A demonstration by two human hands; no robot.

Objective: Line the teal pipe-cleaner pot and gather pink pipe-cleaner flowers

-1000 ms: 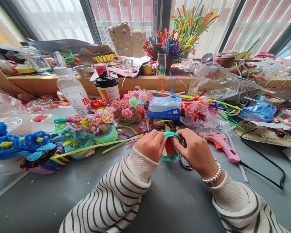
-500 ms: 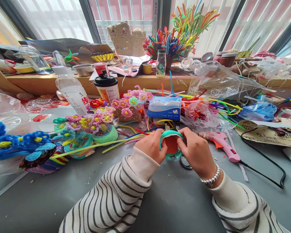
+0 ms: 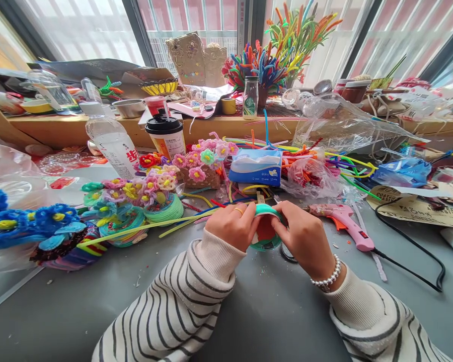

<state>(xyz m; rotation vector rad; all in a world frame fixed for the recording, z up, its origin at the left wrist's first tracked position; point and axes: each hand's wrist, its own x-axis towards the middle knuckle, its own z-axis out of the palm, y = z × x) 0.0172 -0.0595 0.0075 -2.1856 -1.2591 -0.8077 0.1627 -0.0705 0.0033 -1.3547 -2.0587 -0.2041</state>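
Between my hands is a small round cup [image 3: 266, 232] with a teal fuzzy rim, greenish sides and an orange-red inside, its opening tipped towards me. My left hand [image 3: 232, 224] is closed on the left of its rim, thumb at the inner edge. On the other side my right hand [image 3: 305, 236] pinches the rim with thumb and fingers. The fingertips behind the cup are hidden. A dark round object [image 3: 288, 253] lies on the table, partly covered by my right hand. Right of that hand rests a pink glue gun [image 3: 347, 221] with a black cord.
Pipe-cleaner flower pots [image 3: 164, 208] and blue fuzzy flowers [image 3: 33, 223] crowd the left. Behind my hands are a blue tissue pack [image 3: 255, 167], a lidded paper cup [image 3: 166, 136] and a leaning plastic bottle [image 3: 111, 143]. Long yellow pipe cleaners [image 3: 147, 229] reach across the table.
The cup has turned slightly in my hands, so less of its opening shows. My left hand has shifted a little to the left, with its fingers further over the rim.
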